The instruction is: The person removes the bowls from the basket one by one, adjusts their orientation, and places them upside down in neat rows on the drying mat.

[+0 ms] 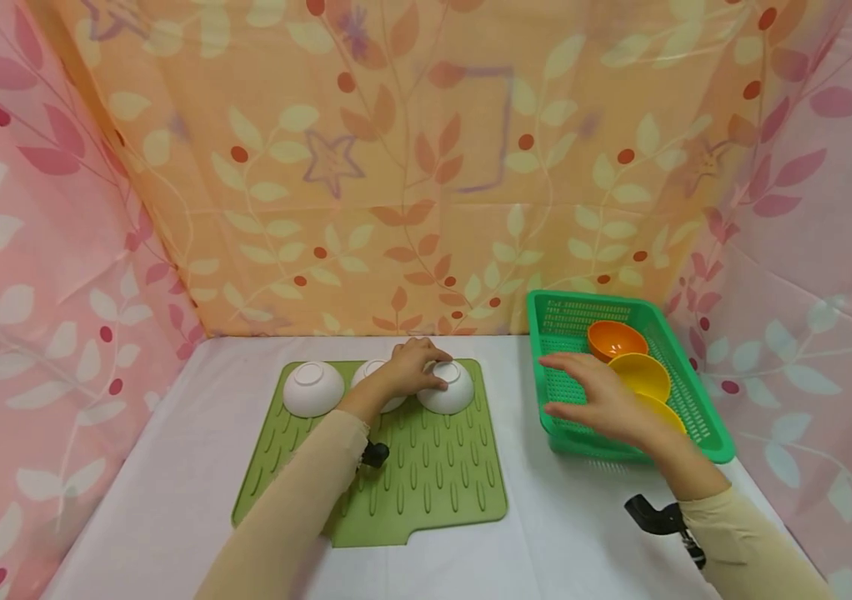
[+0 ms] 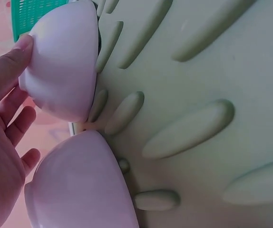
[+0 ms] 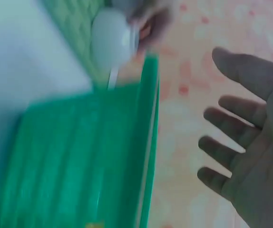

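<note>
Three white bowls stand upside down in a row along the far edge of a green drying mat. My left hand reaches over the middle bowl to the right-hand bowl, pinching it around its foot between thumb and index finger. In the left wrist view the thumb lies against this bowl, with the other fingers spread beside it. My right hand hovers over the left side of a green basket, fingers apart and holding nothing. The left-hand bowl is untouched.
Inside the basket lie an orange bowl and yellow bowls, partly hidden by my right hand. The ridged drying mat lies on a white-covered table. Patterned cloth walls enclose the back and both sides.
</note>
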### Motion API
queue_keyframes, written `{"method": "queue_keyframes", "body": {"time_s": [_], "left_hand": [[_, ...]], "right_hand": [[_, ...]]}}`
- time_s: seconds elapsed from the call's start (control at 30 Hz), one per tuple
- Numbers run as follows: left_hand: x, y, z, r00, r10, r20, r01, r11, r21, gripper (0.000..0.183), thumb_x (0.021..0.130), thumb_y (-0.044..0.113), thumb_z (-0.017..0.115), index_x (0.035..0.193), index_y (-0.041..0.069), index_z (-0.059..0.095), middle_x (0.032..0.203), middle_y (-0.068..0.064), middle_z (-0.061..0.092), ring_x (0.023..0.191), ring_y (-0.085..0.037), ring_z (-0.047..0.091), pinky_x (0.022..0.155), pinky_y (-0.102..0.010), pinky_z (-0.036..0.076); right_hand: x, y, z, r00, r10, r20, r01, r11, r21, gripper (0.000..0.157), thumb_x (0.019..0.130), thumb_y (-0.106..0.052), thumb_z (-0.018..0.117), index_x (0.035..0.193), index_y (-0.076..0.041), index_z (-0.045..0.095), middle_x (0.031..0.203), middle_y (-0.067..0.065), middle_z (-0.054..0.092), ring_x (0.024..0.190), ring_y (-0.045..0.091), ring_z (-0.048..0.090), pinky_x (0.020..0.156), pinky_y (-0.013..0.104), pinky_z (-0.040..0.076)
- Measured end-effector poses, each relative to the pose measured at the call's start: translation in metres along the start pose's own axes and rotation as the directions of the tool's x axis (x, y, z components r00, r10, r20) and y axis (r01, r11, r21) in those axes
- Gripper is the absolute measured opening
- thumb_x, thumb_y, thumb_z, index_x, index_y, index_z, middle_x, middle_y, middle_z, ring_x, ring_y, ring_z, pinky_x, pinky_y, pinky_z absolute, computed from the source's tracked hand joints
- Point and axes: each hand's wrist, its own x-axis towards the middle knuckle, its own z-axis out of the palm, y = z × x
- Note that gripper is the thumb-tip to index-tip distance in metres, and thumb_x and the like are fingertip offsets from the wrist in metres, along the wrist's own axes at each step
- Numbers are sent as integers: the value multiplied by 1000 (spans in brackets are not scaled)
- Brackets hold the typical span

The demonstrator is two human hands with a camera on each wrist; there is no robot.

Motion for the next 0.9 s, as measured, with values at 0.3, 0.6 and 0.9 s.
{"method": "queue_keyframes", "body": {"time_s": [0.3, 0.6, 0.9], "left_hand": [[0, 0, -2, 1000, 0, 1, 0, 1000, 20, 53, 89, 44, 78, 137, 26, 66, 126, -1, 58, 123, -23, 49, 106, -49, 32], [-2, 4, -2, 1000, -13, -4, 13, 1000, 7, 52, 90, 42, 78, 137, 25, 66, 126, -2, 59, 122, -23, 49, 105, -50, 32], [-3, 5, -3, 1000, -16, -6, 16, 1000, 13, 52, 89, 42, 79, 137, 25, 66, 125, -1, 59, 121, -22, 49, 105, -49, 32]], "right_hand": [[-40, 70, -54, 996, 28, 88, -18, 993, -117, 61, 82, -26, 87, 136, -10, 63, 135, 11, 64, 127, 41, 52, 101, 67, 41], [-56, 111, -72, 915, 207, 346, -169, 976, -138, 69, 81, -31, 87, 141, -11, 61, 142, 19, 57, 129, 49, 47, 98, 69, 44], [-58, 125, -69, 865, 243, 438, -186, 968, -169, 78, 73, -24, 91, 144, -14, 59, 145, 19, 55, 129, 49, 45, 97, 71, 44]]}}
